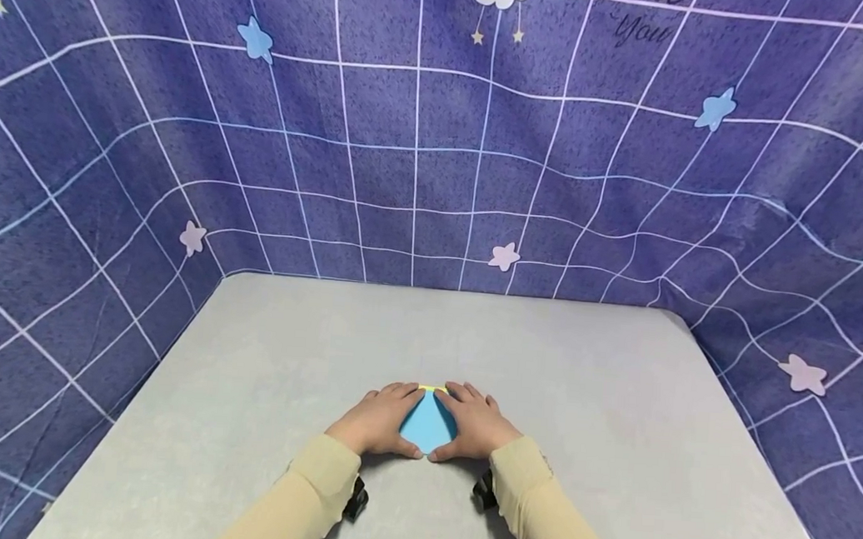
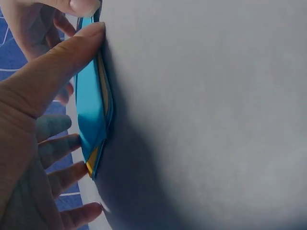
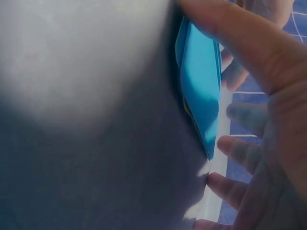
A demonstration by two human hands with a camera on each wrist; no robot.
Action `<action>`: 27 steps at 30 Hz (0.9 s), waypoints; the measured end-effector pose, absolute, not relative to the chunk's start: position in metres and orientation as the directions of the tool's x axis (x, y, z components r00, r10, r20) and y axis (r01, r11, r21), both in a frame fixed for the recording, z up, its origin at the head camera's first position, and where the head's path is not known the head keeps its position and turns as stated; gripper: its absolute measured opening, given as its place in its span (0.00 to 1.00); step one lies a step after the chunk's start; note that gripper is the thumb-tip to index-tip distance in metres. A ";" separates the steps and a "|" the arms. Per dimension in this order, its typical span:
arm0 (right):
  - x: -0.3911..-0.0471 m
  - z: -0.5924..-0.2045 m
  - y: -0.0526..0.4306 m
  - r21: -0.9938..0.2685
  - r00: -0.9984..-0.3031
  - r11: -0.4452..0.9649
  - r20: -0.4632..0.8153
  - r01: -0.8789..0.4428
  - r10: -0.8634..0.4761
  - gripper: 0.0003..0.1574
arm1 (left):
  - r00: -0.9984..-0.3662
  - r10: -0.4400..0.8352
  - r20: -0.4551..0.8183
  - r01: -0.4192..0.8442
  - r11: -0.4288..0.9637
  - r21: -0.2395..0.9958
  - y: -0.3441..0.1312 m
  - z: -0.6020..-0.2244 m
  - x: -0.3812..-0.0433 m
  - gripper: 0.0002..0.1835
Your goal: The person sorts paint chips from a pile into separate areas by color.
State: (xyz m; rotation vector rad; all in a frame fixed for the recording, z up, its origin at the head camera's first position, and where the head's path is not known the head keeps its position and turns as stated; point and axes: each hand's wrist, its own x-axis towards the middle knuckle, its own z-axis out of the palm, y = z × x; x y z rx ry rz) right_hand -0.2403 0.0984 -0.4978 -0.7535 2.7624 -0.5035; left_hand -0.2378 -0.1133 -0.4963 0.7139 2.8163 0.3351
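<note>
A folded sheet of light blue paper (image 1: pixel 427 433) lies between both hands near the table's front middle, a thin yellow strip showing along its far edge. My left hand (image 1: pixel 385 421) holds its left side, thumb at the near corner and index finger toward the far edge. On the right side my right hand (image 1: pixel 475 428) holds it the same way, the two thumb tips close together. In the left wrist view, stacked layers of the blue paper (image 2: pixel 89 103) part slightly below the thumb (image 2: pixel 62 62). The right wrist view shows the paper's (image 3: pixel 201 76) layered edge beside the right thumb (image 3: pixel 249 36).
A light grey tabletop (image 1: pixel 307 328) surrounds the hands. Behind it and at both sides hangs a purple-blue curtain (image 1: pixel 378 174) with grid lines and stars. Black wrist devices (image 1: pixel 357 499) sit under the beige sleeves (image 1: pixel 287 502).
</note>
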 end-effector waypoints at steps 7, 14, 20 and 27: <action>-0.243 -0.499 0.098 -0.386 -0.828 0.796 -0.126 -0.467 -0.547 0.64 | -0.854 0.509 -0.106 0.469 0.843 0.264 -0.115 -0.497 -0.237 0.55; -0.242 -0.501 0.097 -0.405 -0.827 0.776 -0.077 -0.484 -0.556 0.62 | -0.857 0.508 -0.087 0.471 0.840 0.268 -0.119 -0.500 -0.238 0.57; -0.242 -0.500 0.098 -0.421 -0.813 0.746 -0.033 -0.516 -0.581 0.62 | -0.860 0.503 -0.085 0.463 0.839 0.286 -0.120 -0.502 -0.238 0.58; -0.244 -0.496 0.098 -0.424 -0.798 0.725 -0.009 -0.542 -0.602 0.62 | -0.860 0.502 -0.085 0.460 0.837 0.296 -0.120 -0.499 -0.238 0.58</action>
